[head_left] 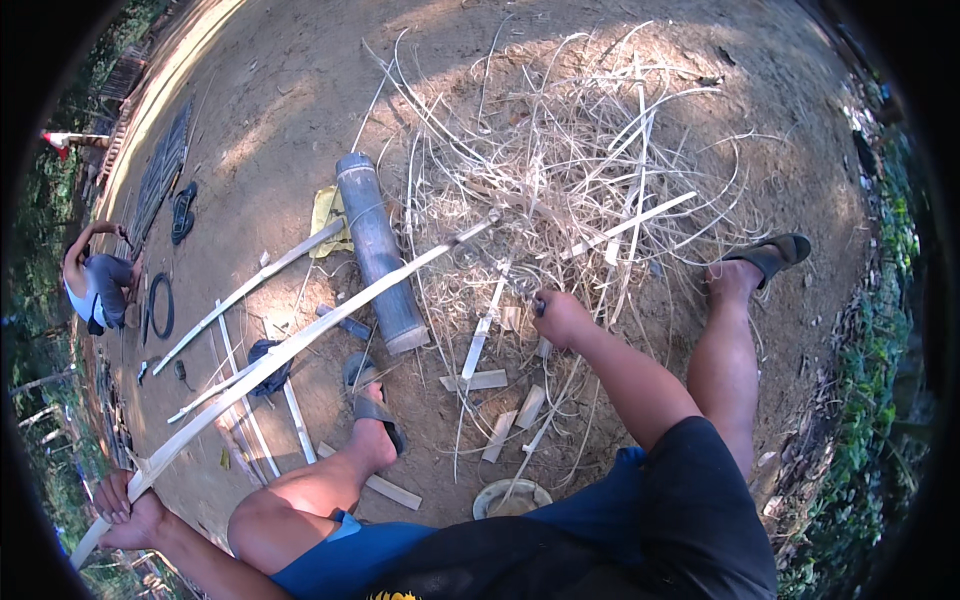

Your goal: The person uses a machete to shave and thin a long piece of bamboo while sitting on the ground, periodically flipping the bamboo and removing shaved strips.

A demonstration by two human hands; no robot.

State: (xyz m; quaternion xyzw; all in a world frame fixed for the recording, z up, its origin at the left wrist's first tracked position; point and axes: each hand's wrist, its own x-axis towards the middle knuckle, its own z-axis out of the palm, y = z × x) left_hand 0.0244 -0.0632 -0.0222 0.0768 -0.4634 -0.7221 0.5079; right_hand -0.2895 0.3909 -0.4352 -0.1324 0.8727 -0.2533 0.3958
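My left hand (130, 510), at the lower left, is closed round a long pale bamboo strip (300, 340). This strip slants up and right across a dark bamboo log (375, 245), and its far end reaches the shavings. In front of my right knee, my right hand (562, 320) is closed on a short dark handle (540, 302); I cannot make out the rest of that tool against the shavings. Beyond it spreads a tangled heap of thin bamboo shavings (560, 170). A few short split bamboo pieces (500, 436) lie between my feet.
More bamboo strips (245, 295) lie at the left, by a black bag (268, 366) and a yellow wrapper (330, 222). A round pale container (510, 497) sits close to me. Farther left, another person (100, 280) crouches near a black coil (160, 305) and shoes (183, 212).
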